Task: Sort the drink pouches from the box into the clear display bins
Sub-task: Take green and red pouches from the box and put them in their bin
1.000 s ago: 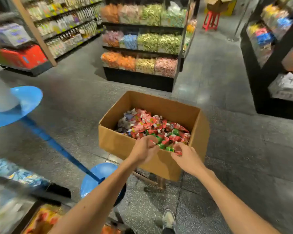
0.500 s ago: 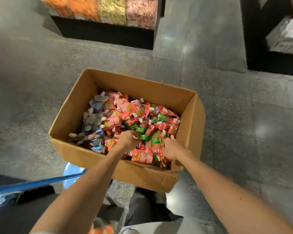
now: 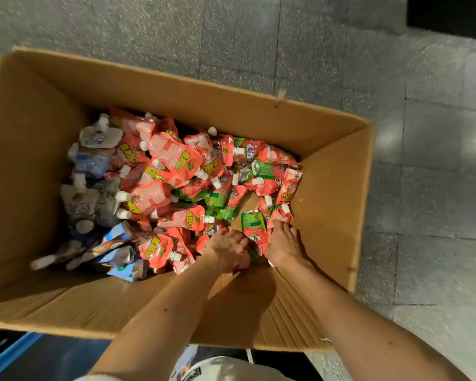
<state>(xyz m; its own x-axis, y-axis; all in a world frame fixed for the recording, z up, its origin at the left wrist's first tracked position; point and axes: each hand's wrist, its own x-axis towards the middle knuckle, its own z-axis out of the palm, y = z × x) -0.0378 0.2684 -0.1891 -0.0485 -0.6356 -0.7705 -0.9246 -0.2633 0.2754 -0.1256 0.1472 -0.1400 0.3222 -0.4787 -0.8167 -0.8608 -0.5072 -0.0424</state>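
My left hand [image 3: 226, 247] curls round green pouches [image 3: 252, 222] between both hands, likely bunching one kind; my right hand [image 3: 283, 243] digs alongside, its grip hidden.

1. Box [image 3: 176, 94]: plain brown cardboard, all the way round.
2. Red pouches [image 3: 176, 158], dead centre: pink-red, yellow lettering, white caps.
3. Green pouches [image 3: 252, 220], four o'clock: bright green, red ends.
4. Blue pouches [image 3: 91, 160], nine o'clock: pale blue, grey and white.
5. Floor [image 3: 341, 64], twelve o'clock: grey, white-speckled.
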